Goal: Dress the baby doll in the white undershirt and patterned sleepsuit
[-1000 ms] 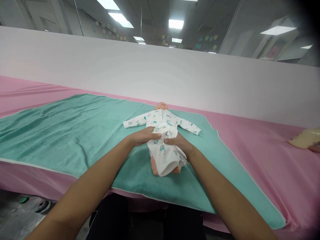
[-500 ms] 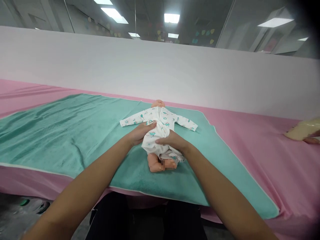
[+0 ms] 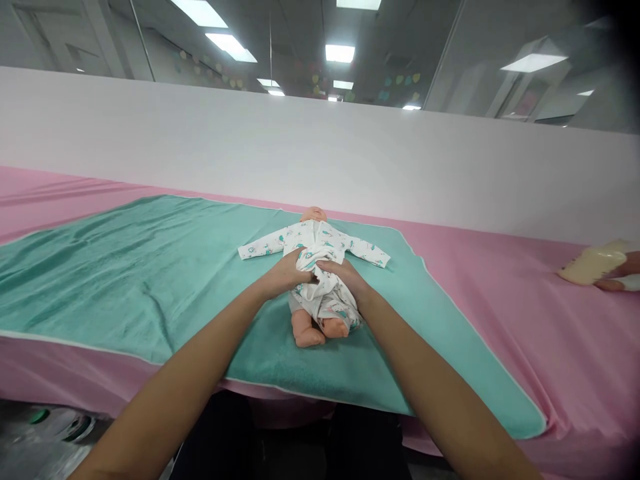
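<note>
A baby doll [image 3: 314, 214] lies on its back on a green towel [image 3: 210, 233], head toward the wall and sleeves spread to both sides. It wears white printed baby clothes [image 3: 316, 230], bunched up around the waist. My left hand [image 3: 286, 273] is closed on the bunched cloth at the doll's left-of-picture side. Opposite it, my right hand [image 3: 349, 277] pinches the same clothes near the middle, thumb on top. The two thumbs almost meet over the belly. Below the cloth, the doll's bare legs [image 3: 306, 331] stick out, bent. Fingers under the cloth are hidden.
Pink cloth [image 3: 480, 267] covers the table around the towel. A low white wall [image 3: 320, 153] with glass above runs behind. At the right edge lies a pale yellow object [image 3: 593, 263] touching a co-worker's hand [image 3: 627, 265]. Clear plastic items [image 3: 57, 423] sit below at left.
My hands have drawn closer together over the belly and shifted the clothes. The doll's legs are now lower and more apart. The pale yellow object has shifted slightly left in view.
</note>
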Motion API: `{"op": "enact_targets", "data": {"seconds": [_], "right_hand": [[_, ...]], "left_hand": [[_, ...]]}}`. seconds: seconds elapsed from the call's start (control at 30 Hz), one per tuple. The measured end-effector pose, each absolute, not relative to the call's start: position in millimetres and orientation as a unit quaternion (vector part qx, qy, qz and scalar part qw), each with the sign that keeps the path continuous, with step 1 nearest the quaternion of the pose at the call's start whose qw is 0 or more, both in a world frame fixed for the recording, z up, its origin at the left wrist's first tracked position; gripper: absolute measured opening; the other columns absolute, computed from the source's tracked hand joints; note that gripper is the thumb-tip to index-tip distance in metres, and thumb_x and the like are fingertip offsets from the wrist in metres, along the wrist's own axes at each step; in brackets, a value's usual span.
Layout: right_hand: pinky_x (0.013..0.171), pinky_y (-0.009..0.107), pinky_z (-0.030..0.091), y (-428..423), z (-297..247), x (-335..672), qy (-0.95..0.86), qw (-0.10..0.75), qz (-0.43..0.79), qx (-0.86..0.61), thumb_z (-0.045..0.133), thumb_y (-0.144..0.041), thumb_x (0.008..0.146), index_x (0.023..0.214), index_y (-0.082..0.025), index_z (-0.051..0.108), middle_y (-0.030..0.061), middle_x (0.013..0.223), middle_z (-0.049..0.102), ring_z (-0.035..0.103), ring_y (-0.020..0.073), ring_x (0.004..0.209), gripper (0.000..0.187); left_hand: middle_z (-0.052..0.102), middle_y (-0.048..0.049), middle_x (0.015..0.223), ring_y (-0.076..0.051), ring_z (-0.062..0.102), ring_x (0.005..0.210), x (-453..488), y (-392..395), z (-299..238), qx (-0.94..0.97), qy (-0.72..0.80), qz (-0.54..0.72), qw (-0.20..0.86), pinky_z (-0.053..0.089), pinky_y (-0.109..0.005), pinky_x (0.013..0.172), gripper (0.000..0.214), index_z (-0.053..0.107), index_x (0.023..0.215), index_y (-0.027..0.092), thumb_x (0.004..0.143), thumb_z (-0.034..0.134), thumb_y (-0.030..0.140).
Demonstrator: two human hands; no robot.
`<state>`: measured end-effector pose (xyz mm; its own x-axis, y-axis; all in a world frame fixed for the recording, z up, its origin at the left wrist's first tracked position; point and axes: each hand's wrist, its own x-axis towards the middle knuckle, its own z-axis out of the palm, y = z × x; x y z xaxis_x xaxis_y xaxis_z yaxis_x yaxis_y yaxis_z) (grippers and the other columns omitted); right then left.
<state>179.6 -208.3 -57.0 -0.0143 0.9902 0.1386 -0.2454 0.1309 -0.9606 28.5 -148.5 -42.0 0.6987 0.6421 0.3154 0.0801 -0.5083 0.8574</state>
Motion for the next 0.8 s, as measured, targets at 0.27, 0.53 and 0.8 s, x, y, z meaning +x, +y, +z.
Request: {"op": "enact_targets", "data": {"seconds": [0.27, 0.53, 0.8], "right_hand": [[0.098, 0.039, 0.035, -214, -54, 182, -0.674, 0.447, 0.402, -0.429, 0.076, -0.028, 0.058, 0.118, -0.019, 0.054, 0.0038, 0.115, 0.059, 0.050, 0.0227, 0.110, 0.065], [0.082, 0.034, 0.043, -221, -53, 178, -0.730, 0.395, 0.322, -0.456, 0.062, -0.021, 0.066, 0.098, -0.017, 0.061, 0.0038, 0.099, 0.064, 0.056, 0.0216, 0.094, 0.033], [0.053, 0.024, 0.032, -226, -59, 179, -0.837, 0.209, 0.159, -0.480, 0.069, -0.035, 0.057, 0.071, -0.017, 0.060, 0.0002, 0.072, 0.062, 0.050, 0.0144, 0.062, 0.025]], "left_hand": [[0.044, -0.0107, 0.129, -0.024, 0.047, 0.113, 30, -169, -63, 0.836, 0.327, 0.394, 0.199, 0.038, -0.034, 0.091, 0.066, 0.032, 0.129, 0.020, 0.066, 0.049, 0.009], [0.059, -0.0135, 0.108, -0.028, 0.055, 0.101, 20, -198, -49, 0.821, 0.405, 0.306, 0.263, 0.041, -0.038, 0.085, 0.047, 0.048, 0.115, 0.015, 0.068, 0.050, 0.012], [0.062, -0.0086, 0.105, -0.028, 0.056, 0.098, -13, -259, -66, 0.784, 0.420, 0.256, 0.378, 0.041, -0.038, 0.086, 0.048, 0.052, 0.114, 0.023, 0.066, 0.053, 0.018]]}}
